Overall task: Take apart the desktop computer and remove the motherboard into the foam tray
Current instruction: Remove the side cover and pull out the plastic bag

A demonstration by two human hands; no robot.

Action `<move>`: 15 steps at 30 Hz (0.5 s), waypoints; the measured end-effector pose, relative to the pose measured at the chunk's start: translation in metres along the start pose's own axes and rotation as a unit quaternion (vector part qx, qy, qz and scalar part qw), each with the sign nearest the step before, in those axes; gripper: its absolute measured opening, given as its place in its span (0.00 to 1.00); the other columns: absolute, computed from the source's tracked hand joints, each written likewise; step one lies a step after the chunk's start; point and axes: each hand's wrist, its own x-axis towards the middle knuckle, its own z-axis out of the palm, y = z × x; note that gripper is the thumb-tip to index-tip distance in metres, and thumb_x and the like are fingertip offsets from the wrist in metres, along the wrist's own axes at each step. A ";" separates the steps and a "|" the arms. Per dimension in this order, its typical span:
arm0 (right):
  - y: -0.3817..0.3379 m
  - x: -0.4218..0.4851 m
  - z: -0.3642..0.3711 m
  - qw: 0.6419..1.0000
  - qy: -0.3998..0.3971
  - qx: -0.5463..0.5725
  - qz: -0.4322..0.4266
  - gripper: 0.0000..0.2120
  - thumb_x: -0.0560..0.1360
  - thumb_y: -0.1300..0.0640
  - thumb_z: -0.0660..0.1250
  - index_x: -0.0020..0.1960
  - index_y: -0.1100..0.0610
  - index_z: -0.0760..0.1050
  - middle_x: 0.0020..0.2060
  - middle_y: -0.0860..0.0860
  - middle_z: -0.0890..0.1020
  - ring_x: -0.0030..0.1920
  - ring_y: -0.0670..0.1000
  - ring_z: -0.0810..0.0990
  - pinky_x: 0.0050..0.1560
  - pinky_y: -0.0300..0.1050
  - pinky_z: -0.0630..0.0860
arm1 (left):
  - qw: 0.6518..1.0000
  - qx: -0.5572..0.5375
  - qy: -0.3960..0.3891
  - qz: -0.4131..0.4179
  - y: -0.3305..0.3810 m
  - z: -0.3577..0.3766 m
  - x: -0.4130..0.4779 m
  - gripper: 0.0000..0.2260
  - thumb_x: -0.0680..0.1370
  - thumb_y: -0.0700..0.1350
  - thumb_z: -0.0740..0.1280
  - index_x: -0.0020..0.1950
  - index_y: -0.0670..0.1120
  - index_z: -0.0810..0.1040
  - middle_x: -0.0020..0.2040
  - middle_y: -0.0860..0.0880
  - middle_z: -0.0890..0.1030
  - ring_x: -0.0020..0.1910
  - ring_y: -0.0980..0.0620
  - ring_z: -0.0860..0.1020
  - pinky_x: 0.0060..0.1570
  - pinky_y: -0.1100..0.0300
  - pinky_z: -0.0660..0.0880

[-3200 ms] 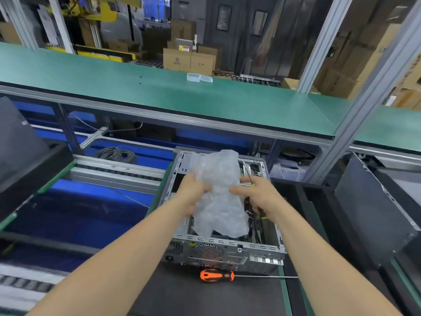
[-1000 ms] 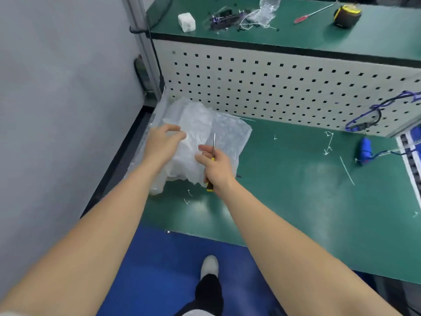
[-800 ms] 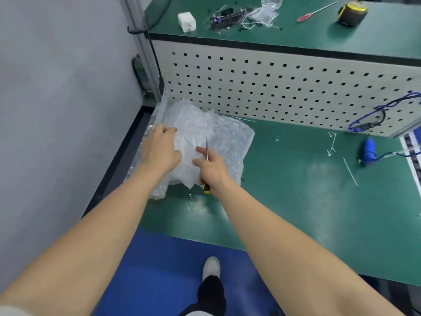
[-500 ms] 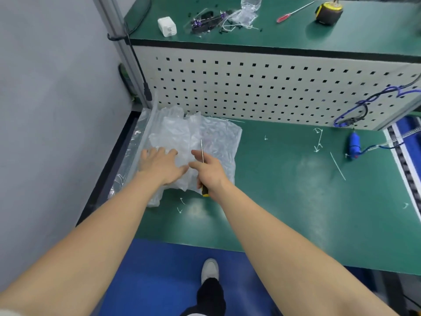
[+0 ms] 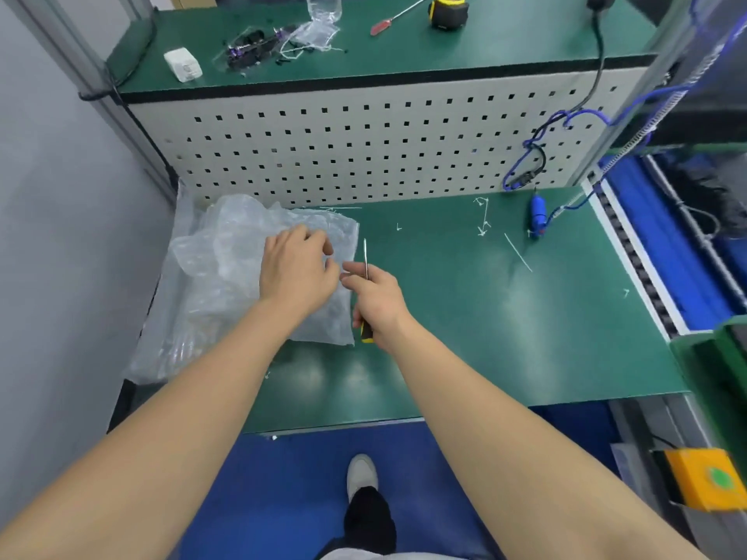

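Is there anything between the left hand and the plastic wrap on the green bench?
Nothing visible. The left hand is directly over the plastic wrap. The right hand holds a screwdriver at the wrap's right edge, not between them.

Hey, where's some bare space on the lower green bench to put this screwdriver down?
Open mat between the right hand and the blue tool, down to the front edge. The left corner is crowded by plastic wrap.
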 end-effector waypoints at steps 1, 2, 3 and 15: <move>0.001 -0.007 -0.016 1.000 0.013 0.009 -0.002 0.15 0.78 0.57 0.66 0.64 0.51 0.80 0.44 0.52 0.83 0.21 0.50 0.70 0.24 0.40 0.69 | 1.000 -0.014 -0.017 0.007 0.020 0.005 -0.001 0.06 0.76 0.47 0.67 0.51 0.49 0.81 0.50 0.48 0.80 0.55 0.42 0.77 0.59 0.50 0.67; 0.002 -0.014 -0.034 0.999 0.027 0.017 -0.007 0.14 0.78 0.57 0.66 0.63 0.52 0.80 0.40 0.52 0.81 0.21 0.49 0.69 0.23 0.39 0.69 | 0.999 -0.029 -0.032 0.014 0.041 0.011 -0.003 0.06 0.76 0.47 0.67 0.51 0.50 0.81 0.50 0.48 0.81 0.55 0.43 0.77 0.58 0.50 0.67; 0.003 -0.023 -0.054 0.999 0.041 0.023 -0.012 0.14 0.77 0.57 0.66 0.61 0.52 0.81 0.35 0.51 0.79 0.21 0.49 0.69 0.22 0.39 0.69 | 0.997 -0.051 -0.048 0.019 0.065 0.017 -0.006 0.06 0.76 0.48 0.66 0.51 0.50 0.81 0.50 0.48 0.81 0.54 0.43 0.77 0.57 0.50 0.68; 0.037 -0.207 -0.369 0.942 0.322 0.083 -0.047 0.09 0.78 0.57 0.67 0.57 0.53 0.81 0.48 0.55 0.88 0.20 0.51 0.70 0.20 0.36 0.63 | 0.900 -0.317 -0.246 0.172 0.422 0.065 -0.100 0.06 0.76 0.45 0.67 0.51 0.51 0.82 0.47 0.53 0.85 0.45 0.52 0.82 0.43 0.62 0.74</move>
